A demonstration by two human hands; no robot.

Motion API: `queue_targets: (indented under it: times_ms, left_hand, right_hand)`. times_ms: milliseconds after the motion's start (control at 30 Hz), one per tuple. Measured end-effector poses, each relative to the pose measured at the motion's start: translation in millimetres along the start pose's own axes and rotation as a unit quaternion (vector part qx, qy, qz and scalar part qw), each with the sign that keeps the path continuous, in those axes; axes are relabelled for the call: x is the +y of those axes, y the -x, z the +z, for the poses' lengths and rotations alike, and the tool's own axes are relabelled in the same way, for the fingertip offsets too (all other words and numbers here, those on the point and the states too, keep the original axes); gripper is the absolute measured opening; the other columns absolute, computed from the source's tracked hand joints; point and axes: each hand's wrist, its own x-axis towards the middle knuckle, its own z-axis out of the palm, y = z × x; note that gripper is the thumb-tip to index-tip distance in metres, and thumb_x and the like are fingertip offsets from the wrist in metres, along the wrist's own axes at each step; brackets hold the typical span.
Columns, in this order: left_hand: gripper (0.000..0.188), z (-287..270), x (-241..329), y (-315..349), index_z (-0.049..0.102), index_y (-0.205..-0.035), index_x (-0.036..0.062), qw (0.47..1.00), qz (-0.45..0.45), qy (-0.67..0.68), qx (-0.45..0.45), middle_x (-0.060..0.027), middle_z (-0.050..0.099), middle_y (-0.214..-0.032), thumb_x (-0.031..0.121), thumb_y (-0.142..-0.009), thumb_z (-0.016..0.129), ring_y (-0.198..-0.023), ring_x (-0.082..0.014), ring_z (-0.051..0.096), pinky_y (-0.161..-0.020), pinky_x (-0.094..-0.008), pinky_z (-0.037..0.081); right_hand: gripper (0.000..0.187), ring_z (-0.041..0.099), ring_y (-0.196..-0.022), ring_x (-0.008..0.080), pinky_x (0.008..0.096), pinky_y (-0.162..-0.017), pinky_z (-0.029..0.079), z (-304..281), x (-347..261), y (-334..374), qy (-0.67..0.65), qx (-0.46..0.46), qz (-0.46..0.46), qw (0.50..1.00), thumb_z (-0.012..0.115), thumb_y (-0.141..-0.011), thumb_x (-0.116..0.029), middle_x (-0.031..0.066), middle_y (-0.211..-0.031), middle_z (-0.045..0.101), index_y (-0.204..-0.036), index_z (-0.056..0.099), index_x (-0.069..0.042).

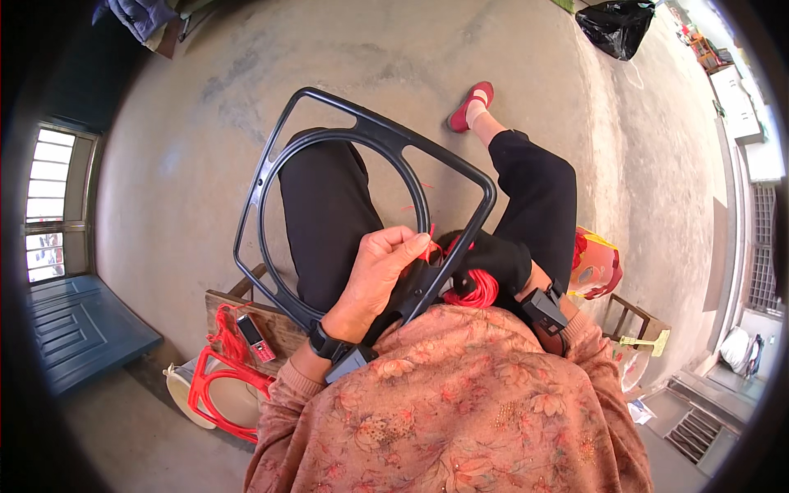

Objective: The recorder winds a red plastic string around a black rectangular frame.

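A black plastic frame, a round ring inside a rounded square, rests tilted over my lap. My left hand is closed in a pinch at its lower right side. Thin red cord shows at the thumb and fingertips. My right hand, in a black glove, is bent in beside the same edge of the frame; its fingers are curled and partly hidden behind the frame, and what they hold is unclear. Below the gloved hand lies a looped bundle of red cord.
On a wooden bench at my left lie a phone and tangled red cord. A red frame leans beside it. A red-and-yellow bag stands at my right; a black plastic bag sits far right.
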Motion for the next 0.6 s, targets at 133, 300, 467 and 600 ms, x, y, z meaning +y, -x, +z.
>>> queue_targets:
  times_ms: [133, 300, 467, 600]
  left_hand:
    - [0.016, -2.5, -8.4, -1.2, 0.064, -0.082, 0.0035, 1.0, 0.005, 0.012, 0.026, 0.0043, 0.06, -0.071, 0.016, -0.091, 0.062, -0.06, 0.0001, 0.05, -0.054, -0.0143, 0.037]
    - [0.006, 9.3, -0.9, 2.1, 0.063, -0.092, 0.0019, 1.0, 0.028, 0.01, 0.005, 0.0015, 0.063, -0.077, 0.005, -0.087, 0.064, -0.063, -0.0017, 0.055, -0.062, -0.0155, 0.042]
    - [0.009, -0.5, -7.9, -1.2, 0.063, -0.094, -0.0002, 0.996, 0.062, -0.063, 0.013, 0.0009, 0.063, -0.076, 0.005, -0.087, 0.064, -0.063, -0.0011, 0.053, -0.056, -0.0152, 0.039]
    - [0.009, 7.7, -2.1, 3.3, 0.064, -0.089, 0.0013, 1.0, -0.009, 0.025, 0.013, 0.0025, 0.062, -0.074, 0.011, -0.089, 0.064, -0.061, 0.0003, 0.053, -0.054, -0.0139, 0.038]
  right_hand:
    - [0.017, 0.058, -0.063, 0.0105, 0.0244, -0.058, 0.048, 7.5, -6.2, 9.3, -0.14, 0.106, 0.027, 0.984, 0.064, -0.085, -0.015, 0.0048, -0.075, 0.062, -0.093, 0.062, 0.001]
    - [0.015, 0.059, -0.062, 0.0115, 0.0245, -0.056, 0.048, 14.9, 4.4, 17.4, -0.185, 0.154, -0.043, 0.97, 0.062, -0.083, -0.01, 0.006, -0.074, 0.062, -0.094, 0.061, 0.0]
    - [0.013, 0.058, -0.061, 0.0116, 0.0246, -0.055, 0.048, 16.8, 4.7, 21.0, -0.15, 0.17, -0.033, 0.974, 0.059, -0.083, -0.008, 0.0057, -0.073, 0.061, -0.093, 0.061, 0.0]
    - [0.014, 0.059, -0.065, 0.0124, 0.0249, -0.06, 0.049, 17.7, 7.5, 19.9, -0.145, 0.192, -0.003, 0.971, 0.058, -0.085, -0.01, 0.0072, -0.078, 0.063, -0.094, 0.061, 0.001]
